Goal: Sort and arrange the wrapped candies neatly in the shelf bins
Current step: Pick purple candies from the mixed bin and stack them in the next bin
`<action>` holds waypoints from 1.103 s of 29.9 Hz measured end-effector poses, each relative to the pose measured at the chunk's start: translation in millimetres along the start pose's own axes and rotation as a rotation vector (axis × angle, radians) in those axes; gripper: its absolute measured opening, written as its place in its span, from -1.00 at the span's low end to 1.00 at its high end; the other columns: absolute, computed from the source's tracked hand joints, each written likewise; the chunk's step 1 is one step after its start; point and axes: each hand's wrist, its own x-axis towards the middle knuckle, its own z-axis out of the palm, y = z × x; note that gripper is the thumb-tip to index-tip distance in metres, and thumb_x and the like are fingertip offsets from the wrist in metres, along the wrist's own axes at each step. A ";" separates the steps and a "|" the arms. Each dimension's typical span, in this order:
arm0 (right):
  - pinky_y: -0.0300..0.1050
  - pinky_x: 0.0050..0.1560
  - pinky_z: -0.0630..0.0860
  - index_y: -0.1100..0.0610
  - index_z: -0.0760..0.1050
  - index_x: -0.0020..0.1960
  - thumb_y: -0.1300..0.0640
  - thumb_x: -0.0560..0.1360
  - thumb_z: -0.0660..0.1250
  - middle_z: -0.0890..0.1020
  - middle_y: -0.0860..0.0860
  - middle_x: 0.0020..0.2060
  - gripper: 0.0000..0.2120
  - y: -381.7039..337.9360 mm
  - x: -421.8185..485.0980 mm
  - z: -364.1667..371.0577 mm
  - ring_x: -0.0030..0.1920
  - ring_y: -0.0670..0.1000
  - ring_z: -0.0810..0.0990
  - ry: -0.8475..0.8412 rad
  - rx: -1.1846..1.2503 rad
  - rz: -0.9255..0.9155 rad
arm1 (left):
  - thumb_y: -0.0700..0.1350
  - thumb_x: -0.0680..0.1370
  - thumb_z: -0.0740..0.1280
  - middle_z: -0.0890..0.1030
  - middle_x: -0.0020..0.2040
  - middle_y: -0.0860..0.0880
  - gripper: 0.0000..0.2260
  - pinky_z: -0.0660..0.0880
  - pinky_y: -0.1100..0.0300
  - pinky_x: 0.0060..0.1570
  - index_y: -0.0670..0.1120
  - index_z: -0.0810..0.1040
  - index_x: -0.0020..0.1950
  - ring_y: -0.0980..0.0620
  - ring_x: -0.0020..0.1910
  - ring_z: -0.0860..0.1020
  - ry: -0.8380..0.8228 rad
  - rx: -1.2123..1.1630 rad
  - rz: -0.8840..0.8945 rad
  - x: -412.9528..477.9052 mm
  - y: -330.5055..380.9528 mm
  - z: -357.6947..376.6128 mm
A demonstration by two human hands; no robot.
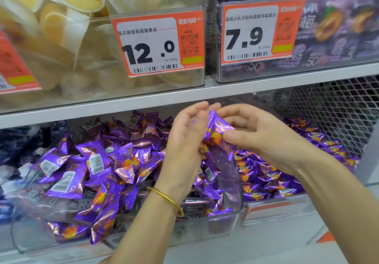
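Centre of the frame: a purple wrapped candy is pinched between the thumb and fingers of the right hand. The left hand, fingers nearly straight, presses flat against its other side, probably squaring it up before it is laid down. Both hover over the wall between two clear shelf bins — the left bin holds a jumbled heap, the right bin tidier rows. Higher up, an orange price tag reads "12.0" and a second tag reads "7.9" — both per 500g.
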 end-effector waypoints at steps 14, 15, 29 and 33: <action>-0.07 -0.19 0.44 0.11 0.48 -0.05 0.05 0.21 0.60 0.58 0.10 -0.11 -0.58 -4.3 -42.7 -64.3 -0.24 0.05 0.52 -0.172 0.167 0.066 | -0.28 0.42 0.21 0.60 0.19 -0.01 -0.52 0.53 0.16 0.04 -0.02 0.35 0.32 0.17 0.20 0.53 -0.241 0.162 0.113 -8.2 -32.9 71.4; -0.13 -0.25 0.47 0.11 0.48 -0.05 0.06 0.22 0.59 0.58 0.11 -0.14 -0.59 -7.4 -48.1 -73.3 -0.28 0.03 0.54 -0.162 0.159 0.075 | -0.25 0.42 0.20 0.58 0.22 0.03 -0.53 0.53 0.10 0.09 0.02 0.35 0.32 0.16 0.23 0.51 -0.251 0.183 0.113 -7.7 -38.4 80.9; -0.38 -0.25 0.36 -0.04 0.43 -0.13 0.15 0.28 0.55 0.50 -0.15 -0.21 -0.68 -35.7 -90.1 -216.9 -0.27 -0.21 0.44 -0.057 -1.236 0.421 | -0.07 0.47 0.02 0.52 0.21 -0.22 -0.54 0.22 0.09 0.25 -0.26 0.58 0.14 -0.10 0.25 0.40 -0.892 1.223 0.026 23.6 -145.5 154.6; -0.38 -0.27 0.32 0.04 0.41 0.00 0.10 0.32 0.53 0.41 -0.15 -0.22 -0.63 -21.4 -83.3 -215.9 -0.25 -0.14 0.37 -0.245 -1.396 0.574 | -0.15 0.60 0.13 0.50 0.31 -0.09 -0.70 0.18 0.30 0.25 -0.17 0.58 0.21 0.01 0.36 0.35 -1.035 1.201 -0.128 27.3 -156.5 154.8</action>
